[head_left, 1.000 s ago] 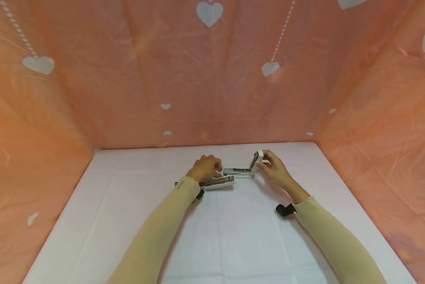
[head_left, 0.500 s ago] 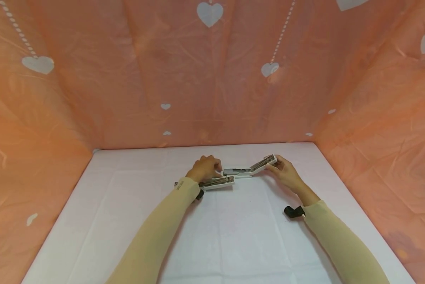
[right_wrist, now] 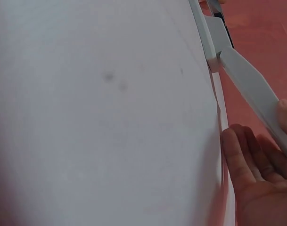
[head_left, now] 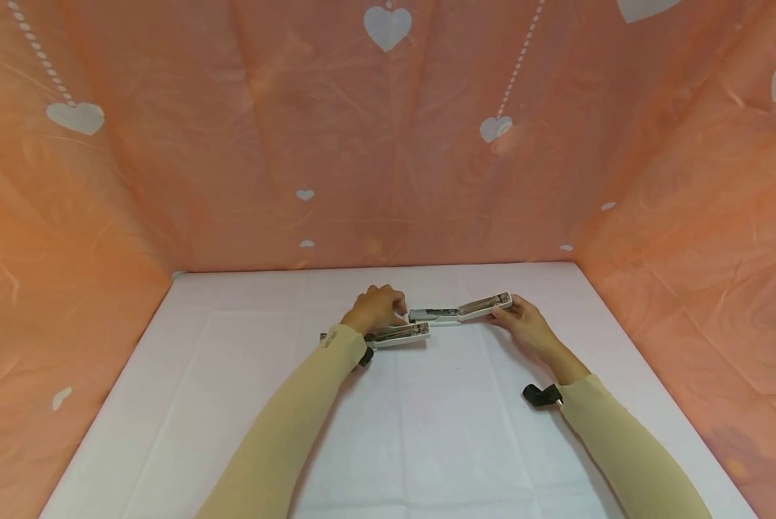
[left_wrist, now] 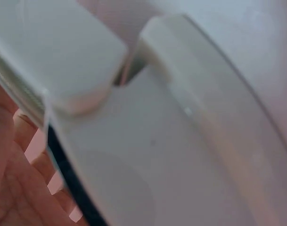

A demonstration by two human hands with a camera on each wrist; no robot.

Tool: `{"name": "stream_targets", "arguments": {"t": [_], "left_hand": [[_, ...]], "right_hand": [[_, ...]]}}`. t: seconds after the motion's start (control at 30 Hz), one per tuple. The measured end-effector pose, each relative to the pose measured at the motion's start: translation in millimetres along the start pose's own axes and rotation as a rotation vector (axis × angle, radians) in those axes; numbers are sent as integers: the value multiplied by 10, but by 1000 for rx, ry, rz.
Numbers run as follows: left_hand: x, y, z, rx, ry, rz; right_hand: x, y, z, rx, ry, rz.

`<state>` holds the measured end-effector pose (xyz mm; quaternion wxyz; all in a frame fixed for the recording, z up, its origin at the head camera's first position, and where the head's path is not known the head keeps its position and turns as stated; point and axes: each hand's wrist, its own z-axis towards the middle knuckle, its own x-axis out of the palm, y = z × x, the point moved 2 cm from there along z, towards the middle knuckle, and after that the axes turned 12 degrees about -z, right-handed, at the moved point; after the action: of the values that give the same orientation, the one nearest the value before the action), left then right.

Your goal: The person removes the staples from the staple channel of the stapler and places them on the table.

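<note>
A white stapler, folded wide at its hinge, lies at the far middle of the table. Its base [head_left: 434, 316] points left, and its top arm [head_left: 485, 306] slants up to the right with the inside facing up. My right hand [head_left: 527, 328] holds the end of this arm; in the right wrist view the thumb [right_wrist: 285, 117] lies on it. At the base's left end, my left hand [head_left: 375, 306] grips with bent fingers. A second opened white stapler [head_left: 397, 334] lies nearer, partly hidden under the left wrist; it fills the left wrist view, blurred [left_wrist: 148, 155].
A white cloth [head_left: 426, 425] covers the table. Orange sheets with pale hearts [head_left: 388, 144] enclose its back and sides. A black wrist camera [head_left: 542, 395] sits below the right hand.
My right hand has moved right and down, swinging the far stapler's top arm from nearly upright to a low slant. The left hand and the nearer stapler stay in place.
</note>
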<state>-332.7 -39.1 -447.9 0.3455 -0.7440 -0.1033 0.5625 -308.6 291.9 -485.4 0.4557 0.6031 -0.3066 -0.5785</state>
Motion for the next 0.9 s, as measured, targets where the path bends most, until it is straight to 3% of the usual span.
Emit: {"name": "stream_targets", "arguments": {"t": [0.17,0.4,0.63,0.8,0.9], "left_hand": [[-2,-5,8,-5,-3,4],[-4,-21,-9,-14,2,-8],[4,-10,2,-8,-2,11],[3,-18,-4,-9,4,11],[-1,-26,-8,-9,9,9]], "right_hand": [[-24,16,-8,44,-31,-72],[-72,87,-14,70,-126,-282],[-67,212,-1,-101,-290,-279],[1,326,12,-224,-419,-359],[67,395,16,-263,-435,-387]]}}
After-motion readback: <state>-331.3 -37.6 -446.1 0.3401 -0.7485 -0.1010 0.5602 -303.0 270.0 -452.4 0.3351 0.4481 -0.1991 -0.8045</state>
